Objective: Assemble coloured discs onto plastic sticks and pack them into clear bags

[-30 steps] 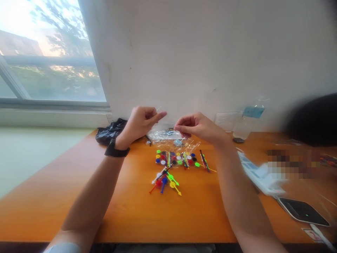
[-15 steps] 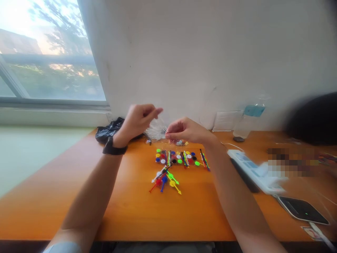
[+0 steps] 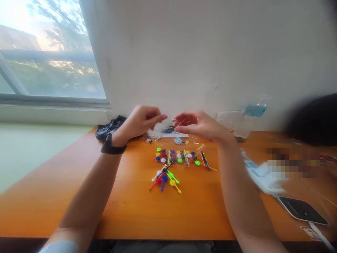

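Note:
My left hand (image 3: 147, 120) is raised over the far part of the wooden table (image 3: 126, 207), thumb and index finger pressed together. Whatever is in that pinch, if anything, is too small to make out. To its right, my right hand (image 3: 198, 123) hovers with its fingers curved and apart, holding nothing I can see. Below the hands lie rows of coloured round discs (image 3: 163, 160) with bundles of plastic arrows (image 3: 186, 159) between them. Nearer me, several arrows with discs fan out, among them a yellow arrow (image 3: 176, 186). A blurred clear strip (image 3: 199, 151) shows above the right-hand discs.
A black plastic bag (image 3: 110, 129) lies at the back left, near crumpled clear plastic (image 3: 156, 133). On the right are a bottle (image 3: 243, 130), a white power strip (image 3: 271, 182), a dark flat device (image 3: 302, 209) and another person's dark head (image 3: 313, 119).
The clear plastic between my hands has gone from there. My right hand has opened and shifted right; my left moved slightly right. A blurred clear strip now shows above the discs.

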`<state>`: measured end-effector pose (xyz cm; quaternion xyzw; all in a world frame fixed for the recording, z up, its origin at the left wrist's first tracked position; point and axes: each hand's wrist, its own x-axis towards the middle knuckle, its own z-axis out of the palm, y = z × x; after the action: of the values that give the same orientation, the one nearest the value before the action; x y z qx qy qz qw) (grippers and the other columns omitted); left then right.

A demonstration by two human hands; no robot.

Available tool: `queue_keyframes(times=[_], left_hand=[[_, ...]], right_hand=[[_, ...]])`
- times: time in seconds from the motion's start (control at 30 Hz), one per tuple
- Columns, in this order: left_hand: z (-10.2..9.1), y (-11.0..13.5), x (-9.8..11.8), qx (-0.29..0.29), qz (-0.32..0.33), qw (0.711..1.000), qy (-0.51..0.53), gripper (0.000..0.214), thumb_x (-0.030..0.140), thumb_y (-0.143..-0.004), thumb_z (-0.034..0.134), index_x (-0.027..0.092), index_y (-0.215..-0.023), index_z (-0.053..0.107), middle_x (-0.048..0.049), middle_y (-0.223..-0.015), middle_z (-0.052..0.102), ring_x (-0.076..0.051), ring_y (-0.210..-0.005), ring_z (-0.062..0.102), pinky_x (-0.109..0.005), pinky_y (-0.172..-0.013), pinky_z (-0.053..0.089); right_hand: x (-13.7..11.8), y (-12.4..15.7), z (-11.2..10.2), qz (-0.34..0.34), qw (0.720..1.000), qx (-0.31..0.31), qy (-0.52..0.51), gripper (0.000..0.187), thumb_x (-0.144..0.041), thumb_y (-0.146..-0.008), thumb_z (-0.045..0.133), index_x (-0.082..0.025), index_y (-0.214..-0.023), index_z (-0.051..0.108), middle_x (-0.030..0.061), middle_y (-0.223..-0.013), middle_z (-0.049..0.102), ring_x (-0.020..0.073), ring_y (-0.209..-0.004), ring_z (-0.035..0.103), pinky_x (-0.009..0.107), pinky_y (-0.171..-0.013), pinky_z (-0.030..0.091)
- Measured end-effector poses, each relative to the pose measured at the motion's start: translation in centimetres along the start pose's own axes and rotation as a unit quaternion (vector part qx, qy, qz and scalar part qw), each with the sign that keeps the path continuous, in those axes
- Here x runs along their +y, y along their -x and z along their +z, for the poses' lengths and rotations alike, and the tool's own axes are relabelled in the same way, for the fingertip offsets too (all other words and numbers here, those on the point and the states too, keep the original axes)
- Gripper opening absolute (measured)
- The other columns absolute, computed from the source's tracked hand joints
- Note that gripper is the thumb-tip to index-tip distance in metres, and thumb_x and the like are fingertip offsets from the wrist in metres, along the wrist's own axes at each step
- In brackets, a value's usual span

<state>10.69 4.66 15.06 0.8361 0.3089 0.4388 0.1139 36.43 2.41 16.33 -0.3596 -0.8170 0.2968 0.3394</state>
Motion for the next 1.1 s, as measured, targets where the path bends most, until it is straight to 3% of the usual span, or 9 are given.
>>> queue_keyframes(times=[0.13, 0.3, 0.47, 0.6, 0.7, 0.8, 0.9, 1.0, 1.1], left_hand=[[1.3, 0.0, 1.1, -0.046, 0.033, 0.998, -0.024, 0.035, 0.036, -0.101, 0.057, 0.018, -0.072, 0.065, 0.0024, -0.059, 0.061, -0.009, -0.053, 0.051, -0.021, -0.051, 0.039], [1.4, -0.3, -0.1, 0.07, 0.015, 0.997, -0.018, 0.039, 0.046, -0.098, 0.064, 0.019, -0.071, 0.06, 0.0054, -0.051, 0.048, -0.009, -0.047, 0.041, -0.022, -0.045, 0.031], [-0.3, -0.4, -2.5, 0.18, -0.02, 0.983, -0.005, 0.04, 0.052, -0.097, 0.067, 0.021, -0.073, 0.061, 0.0056, -0.046, 0.047, -0.008, -0.04, 0.043, -0.022, -0.04, 0.029], [-1.3, -0.5, -3.2, 0.187, -0.036, 0.982, 0.008, 0.037, 0.051, -0.098, 0.066, 0.021, -0.076, 0.064, 0.0051, -0.044, 0.048, -0.009, -0.037, 0.046, -0.022, -0.038, 0.032], [-1.1, -0.6, -3.2, 0.199, -0.053, 0.979, 0.001, 0.037, 0.048, -0.098, 0.066, 0.021, -0.074, 0.063, 0.0058, -0.043, 0.047, -0.008, -0.034, 0.043, -0.022, -0.037, 0.03], [-0.4, -0.7, -3.0, 0.253, -0.1, 0.962, -0.01, 0.035, 0.044, -0.101, 0.063, 0.021, -0.074, 0.062, 0.0058, -0.041, 0.047, -0.008, -0.033, 0.042, -0.023, -0.037, 0.031], [0.3, -0.9, -2.7, 0.272, -0.129, 0.954, 0.017, 0.027, 0.04, -0.102, 0.061, 0.022, -0.082, 0.06, 0.0061, -0.043, 0.049, -0.009, -0.034, 0.042, -0.024, -0.038, 0.033], [0.5, -1.0, -2.6, 0.248, -0.143, 0.956, 0.066, 0.021, 0.038, -0.102, 0.06, 0.022, -0.088, 0.058, 0.0059, -0.047, 0.051, -0.009, -0.034, 0.042, -0.024, -0.037, 0.032], [0.1, -1.0, -2.6, 0.244, -0.166, 0.95, 0.098, 0.012, 0.033, -0.099, 0.061, 0.021, -0.098, 0.06, 0.0053, -0.051, 0.054, -0.008, -0.033, 0.042, -0.023, -0.036, 0.031]], right_hand=[[0.1, -0.7, 1.7, -0.006, 0.997, -0.073, -0.021, 0.032, -0.047, -0.088, 0.078, -0.023, -0.107, 0.077, 0.0037, -0.095, 0.076, 0.0198, -0.082, 0.068, 0.028, -0.062, 0.05], [1.1, -1.2, 1.4, 0.017, 0.994, -0.106, -0.011, 0.024, -0.044, -0.087, 0.078, -0.019, -0.085, 0.079, 0.0051, -0.081, 0.077, 0.0192, -0.076, 0.068, 0.028, -0.061, 0.049], [1.6, -0.6, -0.4, 0.05, 0.995, -0.078, -0.037, 0.033, -0.052, -0.081, 0.082, -0.019, -0.085, 0.08, 0.0067, -0.079, 0.077, 0.0199, -0.072, 0.07, 0.031, -0.066, 0.054], [1.9, 0.1, -1.8, 0.057, 0.997, -0.048, -0.014, 0.037, -0.055, -0.079, 0.084, -0.019, -0.087, 0.081, 0.0089, -0.08, 0.077, 0.0229, -0.075, 0.071, 0.033, -0.066, 0.055], [1.3, 0.6, -2.1, 0.019, 0.994, 0.058, 0.09, 0.042, -0.057, -0.082, 0.082, -0.019, -0.1, 0.079, 0.0118, -0.095, 0.078, 0.0282, -0.089, 0.072, 0.04, -0.076, 0.058], [-0.4, 0.8, -0.7, -0.08, 0.955, 0.182, 0.219, 0.059, -0.058, -0.084, 0.082, -0.021, -0.129, 0.07, 0.0144, -0.126, 0.07, 0.0377, -0.12, 0.063, 0.054, -0.104, 0.053], [-2.6, 0.6, 2.2, -0.18, 0.908, 0.183, 0.331, 0.083, -0.054, -0.087, 0.08, -0.03, -0.158, 0.043, 0.0089, -0.156, 0.049, 0.0442, -0.152, 0.033, 0.065, -0.126, 0.029], [-3.8, -0.1, 4.9, -0.231, 0.857, 0.214, 0.408, 0.095, -0.049, -0.093, 0.074, -0.039, -0.168, 0.016, 0.0021, -0.171, 0.026, 0.0462, -0.161, 0.004, 0.073, -0.128, 0.002], [-3.8, -0.8, 6.1, -0.225, 0.814, 0.284, 0.454, 0.089, -0.038, -0.097, 0.069, -0.039, -0.168, 0.016, 0.0016, -0.173, 0.022, 0.0472, -0.161, -0.001, 0.079, -0.123, -0.011]])
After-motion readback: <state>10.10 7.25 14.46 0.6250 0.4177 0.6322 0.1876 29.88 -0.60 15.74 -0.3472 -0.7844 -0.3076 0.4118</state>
